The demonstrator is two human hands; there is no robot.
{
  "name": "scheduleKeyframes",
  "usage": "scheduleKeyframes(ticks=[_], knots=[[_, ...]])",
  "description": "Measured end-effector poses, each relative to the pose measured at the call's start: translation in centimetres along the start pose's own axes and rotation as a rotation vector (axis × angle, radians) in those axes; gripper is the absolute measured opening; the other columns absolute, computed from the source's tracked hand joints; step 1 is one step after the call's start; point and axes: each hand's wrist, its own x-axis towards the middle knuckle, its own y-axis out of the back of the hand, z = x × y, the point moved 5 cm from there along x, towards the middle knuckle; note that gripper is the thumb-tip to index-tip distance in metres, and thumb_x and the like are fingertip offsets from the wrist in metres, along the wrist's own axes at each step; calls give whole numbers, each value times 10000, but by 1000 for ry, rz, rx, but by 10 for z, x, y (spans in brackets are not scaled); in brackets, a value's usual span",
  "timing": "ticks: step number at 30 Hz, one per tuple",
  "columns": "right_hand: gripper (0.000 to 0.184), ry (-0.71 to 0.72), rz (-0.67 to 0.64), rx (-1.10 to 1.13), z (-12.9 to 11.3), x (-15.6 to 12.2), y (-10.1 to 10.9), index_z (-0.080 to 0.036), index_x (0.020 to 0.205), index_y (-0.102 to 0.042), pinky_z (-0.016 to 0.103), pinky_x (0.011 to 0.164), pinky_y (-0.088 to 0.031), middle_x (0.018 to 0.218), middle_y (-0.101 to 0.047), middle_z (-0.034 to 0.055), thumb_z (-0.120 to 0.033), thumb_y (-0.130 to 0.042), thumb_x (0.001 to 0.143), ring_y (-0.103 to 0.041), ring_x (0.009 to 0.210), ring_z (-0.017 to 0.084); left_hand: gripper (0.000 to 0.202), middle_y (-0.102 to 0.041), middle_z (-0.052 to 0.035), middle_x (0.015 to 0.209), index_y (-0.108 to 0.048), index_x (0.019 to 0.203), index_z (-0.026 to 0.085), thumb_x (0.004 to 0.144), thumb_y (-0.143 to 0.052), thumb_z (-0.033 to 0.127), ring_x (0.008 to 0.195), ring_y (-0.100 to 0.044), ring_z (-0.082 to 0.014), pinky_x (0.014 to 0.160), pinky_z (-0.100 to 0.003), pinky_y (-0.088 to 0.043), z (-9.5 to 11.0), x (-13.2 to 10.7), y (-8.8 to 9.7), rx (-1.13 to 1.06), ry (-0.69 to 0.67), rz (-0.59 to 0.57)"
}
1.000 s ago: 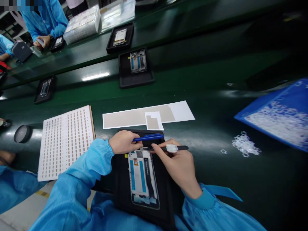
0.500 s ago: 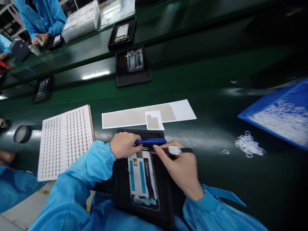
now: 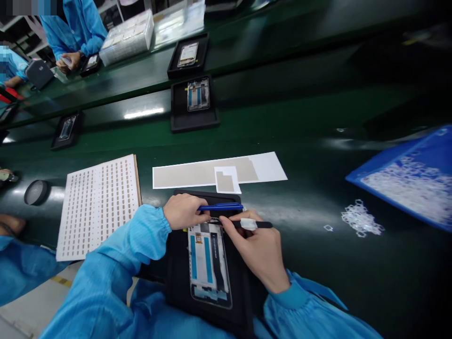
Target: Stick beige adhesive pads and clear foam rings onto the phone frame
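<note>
Green bench: hands pinch blue pen and black tool, both lying crosswise.

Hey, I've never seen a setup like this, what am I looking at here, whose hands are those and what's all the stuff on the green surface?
The picture comes from a camera worn on a person's head, looking down at their own two hands in blue sleeves. The left hand holds a blue pen-like tool; the right hand holds a thin black tool wrapped in white tape. Both tips meet at the top of an opened phone frame lying in a black tray. On the green bench lie a white sheet of small stickers, a long backing strip, a blue bin and loose clear rings. Another worker stands far left.
</note>
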Motion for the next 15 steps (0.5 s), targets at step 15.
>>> scheduleKeyframes(ticks=[15], knots=[[339, -148, 116, 286, 53, -14, -5, -202, 1016, -617, 379, 654, -495, 964, -658, 110, -509, -490, 946, -644, 719, 265, 509, -648, -34, 1044, -581, 1289, 286, 832, -623, 507, 917, -652, -185, 819, -270, -512, -31, -122, -56, -295, 314, 579]])
